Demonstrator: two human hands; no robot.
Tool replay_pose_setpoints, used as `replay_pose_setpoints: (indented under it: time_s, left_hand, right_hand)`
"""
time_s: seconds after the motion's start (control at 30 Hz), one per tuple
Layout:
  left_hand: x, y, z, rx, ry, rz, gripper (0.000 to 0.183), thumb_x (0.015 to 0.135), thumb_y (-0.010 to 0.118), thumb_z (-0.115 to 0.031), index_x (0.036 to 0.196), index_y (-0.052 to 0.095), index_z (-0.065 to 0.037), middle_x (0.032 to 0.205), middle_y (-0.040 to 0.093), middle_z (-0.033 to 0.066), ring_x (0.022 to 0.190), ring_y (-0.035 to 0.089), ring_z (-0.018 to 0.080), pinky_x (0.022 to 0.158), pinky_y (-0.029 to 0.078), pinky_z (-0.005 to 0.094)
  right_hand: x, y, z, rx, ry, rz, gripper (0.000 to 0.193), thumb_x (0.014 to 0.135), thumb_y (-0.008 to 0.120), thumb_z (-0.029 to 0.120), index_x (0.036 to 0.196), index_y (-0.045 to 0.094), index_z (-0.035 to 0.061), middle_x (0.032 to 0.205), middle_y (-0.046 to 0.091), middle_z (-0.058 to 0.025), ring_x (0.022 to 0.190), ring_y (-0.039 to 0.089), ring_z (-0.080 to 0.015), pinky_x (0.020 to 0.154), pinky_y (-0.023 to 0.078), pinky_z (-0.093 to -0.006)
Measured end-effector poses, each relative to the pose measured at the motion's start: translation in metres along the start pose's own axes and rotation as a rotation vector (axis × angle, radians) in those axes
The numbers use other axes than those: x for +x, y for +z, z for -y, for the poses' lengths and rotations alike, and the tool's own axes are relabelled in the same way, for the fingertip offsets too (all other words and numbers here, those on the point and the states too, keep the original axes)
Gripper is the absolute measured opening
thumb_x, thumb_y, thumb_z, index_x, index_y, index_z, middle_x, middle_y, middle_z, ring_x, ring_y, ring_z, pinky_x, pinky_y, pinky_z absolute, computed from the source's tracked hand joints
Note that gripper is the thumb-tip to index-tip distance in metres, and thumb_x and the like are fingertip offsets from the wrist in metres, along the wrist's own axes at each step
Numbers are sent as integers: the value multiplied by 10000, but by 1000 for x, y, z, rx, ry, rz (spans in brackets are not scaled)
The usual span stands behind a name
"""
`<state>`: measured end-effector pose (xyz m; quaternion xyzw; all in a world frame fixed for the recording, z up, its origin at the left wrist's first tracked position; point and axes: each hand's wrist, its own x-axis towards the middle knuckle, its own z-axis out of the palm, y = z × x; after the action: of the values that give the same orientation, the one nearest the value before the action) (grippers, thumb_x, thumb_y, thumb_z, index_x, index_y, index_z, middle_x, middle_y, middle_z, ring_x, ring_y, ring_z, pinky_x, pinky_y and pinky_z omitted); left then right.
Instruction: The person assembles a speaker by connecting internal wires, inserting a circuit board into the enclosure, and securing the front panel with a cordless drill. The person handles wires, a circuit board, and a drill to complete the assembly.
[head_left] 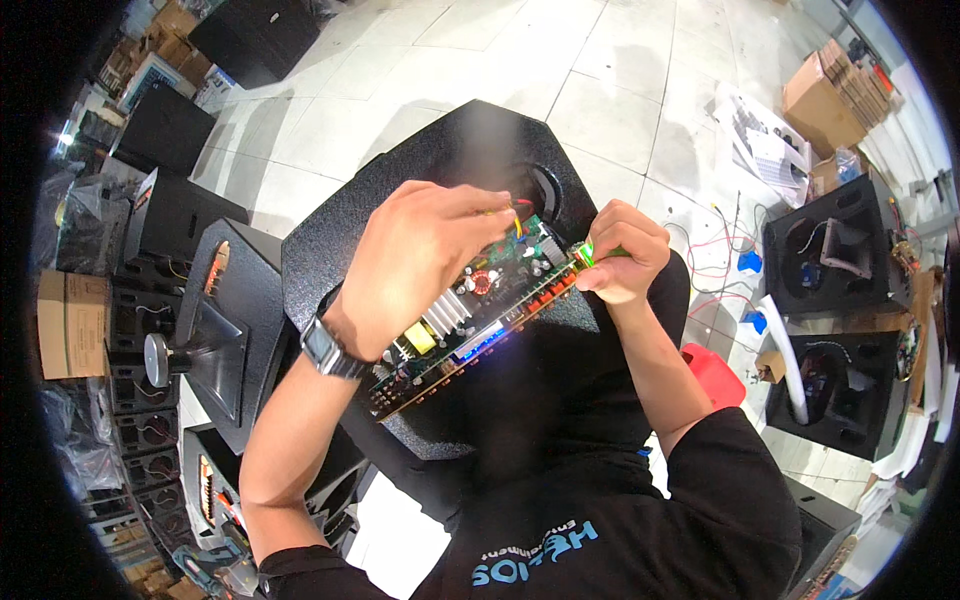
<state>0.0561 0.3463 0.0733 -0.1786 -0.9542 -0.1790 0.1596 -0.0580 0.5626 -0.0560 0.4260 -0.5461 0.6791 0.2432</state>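
A green circuit board (478, 308) with a finned heatsink, a copper coil and small capacitors lies tilted across a black textured speaker cabinet (390, 225). My left hand (415, 255), with a wristwatch, reaches over the board and pinches thin red and yellow wires (515, 212) near the cabinet's round opening (545, 190). My right hand (620, 250) grips a small green-handled tool (592, 254) at the board's far right corner.
More black speaker cabinets stand at left (170, 215) and right (830, 250). A horn-shaped speaker part (215, 345) sits at left. Cardboard boxes (835, 95), papers and loose wires lie on the tiled floor. A red object (715, 372) is by my right elbow.
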Motion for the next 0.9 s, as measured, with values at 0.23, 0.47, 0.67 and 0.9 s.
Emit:
replay_pose_setpoints:
  time_s: [0.23,0.47,0.67,0.9]
  left_hand:
    - [23,-1,13,184,61,124,123,788,807,-118,907,803,-149,844,678,-8,912,612,226,773,466,381]
    - [46,40,11,436,-39,191,54,814,751,-142,774,731,-114,815,662,52,906,616,280,813,495,428]
    - [32,9,30,-73,-244,379,253,739,803,-5,991,786,-17,909,754,140,846,706,338,806,553,424]
    - [10,-31,40,-180,248,475,394,837,725,128,1166,754,-85,1143,744,142,887,647,317,802,532,429]
  right_hand:
    - [-8,1,2,47,19,-22,688,490,954,550,571,459,79,585,437,10,540,466,-141,493,331,-273]
    - [-7,-18,-6,-42,-73,56,677,536,962,529,587,434,108,599,449,-5,549,458,-202,499,333,-340]
    - [1,19,-5,12,-88,-82,701,612,964,491,603,370,118,629,420,-34,578,463,-270,527,333,-401]
    - [-8,22,-3,48,-49,-177,740,629,955,525,582,346,107,586,381,-31,561,413,-265,521,294,-386]
